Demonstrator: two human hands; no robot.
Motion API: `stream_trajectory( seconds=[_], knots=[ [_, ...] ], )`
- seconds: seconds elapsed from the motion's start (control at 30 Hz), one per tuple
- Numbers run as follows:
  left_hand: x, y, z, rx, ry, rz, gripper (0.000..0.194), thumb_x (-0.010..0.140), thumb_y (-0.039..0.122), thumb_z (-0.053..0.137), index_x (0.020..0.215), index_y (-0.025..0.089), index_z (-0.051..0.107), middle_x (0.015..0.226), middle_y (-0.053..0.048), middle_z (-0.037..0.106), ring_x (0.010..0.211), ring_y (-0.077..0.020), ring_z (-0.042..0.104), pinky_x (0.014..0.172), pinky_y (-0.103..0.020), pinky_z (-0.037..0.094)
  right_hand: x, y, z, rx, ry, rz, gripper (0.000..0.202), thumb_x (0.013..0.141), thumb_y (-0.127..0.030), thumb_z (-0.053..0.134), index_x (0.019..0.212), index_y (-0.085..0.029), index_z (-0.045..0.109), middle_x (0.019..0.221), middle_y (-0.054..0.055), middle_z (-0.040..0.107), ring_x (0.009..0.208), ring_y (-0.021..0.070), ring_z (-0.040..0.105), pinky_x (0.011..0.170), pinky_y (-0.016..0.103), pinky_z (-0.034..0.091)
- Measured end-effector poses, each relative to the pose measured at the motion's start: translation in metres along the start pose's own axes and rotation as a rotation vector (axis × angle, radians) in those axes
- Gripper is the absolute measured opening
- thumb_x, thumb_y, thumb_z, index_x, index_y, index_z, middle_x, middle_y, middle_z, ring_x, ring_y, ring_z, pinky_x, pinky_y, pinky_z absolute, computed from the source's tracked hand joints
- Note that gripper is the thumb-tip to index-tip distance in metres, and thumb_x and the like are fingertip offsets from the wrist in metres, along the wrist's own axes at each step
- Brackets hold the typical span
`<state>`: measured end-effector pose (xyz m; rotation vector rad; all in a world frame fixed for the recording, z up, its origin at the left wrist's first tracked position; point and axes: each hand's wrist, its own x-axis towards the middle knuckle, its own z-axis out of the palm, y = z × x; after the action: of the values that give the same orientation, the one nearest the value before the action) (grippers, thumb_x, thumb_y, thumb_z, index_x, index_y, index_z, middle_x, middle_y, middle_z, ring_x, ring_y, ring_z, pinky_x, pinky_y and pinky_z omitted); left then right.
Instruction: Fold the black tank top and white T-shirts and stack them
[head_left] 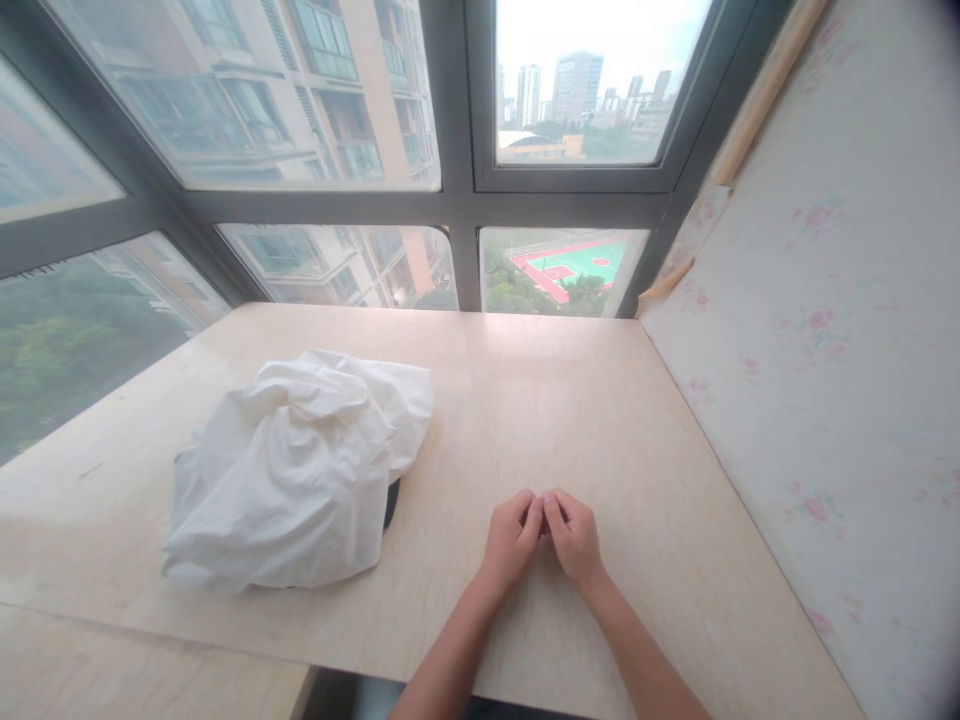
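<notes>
My left hand (514,535) rests on the pale tabletop (585,400) with its fingers curled in. Beside it, my right hand (576,535) is curled the same way, and the two meet at the thumbs and forefingers. No object shows in or between them; the palms are hidden. To the left of my hands, apart from them, lies a crumpled white cloth (292,480). A dark edge of something (391,503) peeks out from under its right side, and the rest of whatever lies beneath is covered.
Grey-framed windows (461,210) close off the back and left of the table. A flower-patterned wall (810,400) borders the right side. At the lower left a seam crosses the tabletop, and its front edge (307,690) has a step near my left forearm.
</notes>
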<state>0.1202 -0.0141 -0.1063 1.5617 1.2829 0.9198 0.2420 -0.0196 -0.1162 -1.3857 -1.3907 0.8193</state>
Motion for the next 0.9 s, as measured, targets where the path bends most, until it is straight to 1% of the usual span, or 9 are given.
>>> stream_trajectory(
  seconds=[0.5,0.9],
  knots=[
    [-0.0008,0.0004,0.0001,-0.010,-0.003,-0.007,0.045,0.099,0.050,0.039,0.068,0.018,0.049,0.063,0.000,0.055,0.061,-0.0126,0.048,0.060,-0.026,0.033,-0.0018,-0.0006,-0.0009,0.001,-0.016,0.002,0.044,0.098,-0.045,0.042,0.062,-0.021,0.042,0.056,-0.003,0.043,0.054,0.0116,0.042,0.053,0.024,0.032],
    [0.0003,0.0035,-0.0028,-0.005,-0.007,-0.004,0.046,0.099,0.050,0.038,0.067,0.019,0.048,0.062,0.000,0.053,0.060,-0.0124,0.046,0.059,-0.026,0.032,-0.0002,-0.0004,0.0001,0.003,-0.009,0.007,0.044,0.099,-0.045,0.040,0.062,-0.021,0.040,0.056,-0.004,0.042,0.053,0.0111,0.041,0.052,0.024,0.031]
  ],
)
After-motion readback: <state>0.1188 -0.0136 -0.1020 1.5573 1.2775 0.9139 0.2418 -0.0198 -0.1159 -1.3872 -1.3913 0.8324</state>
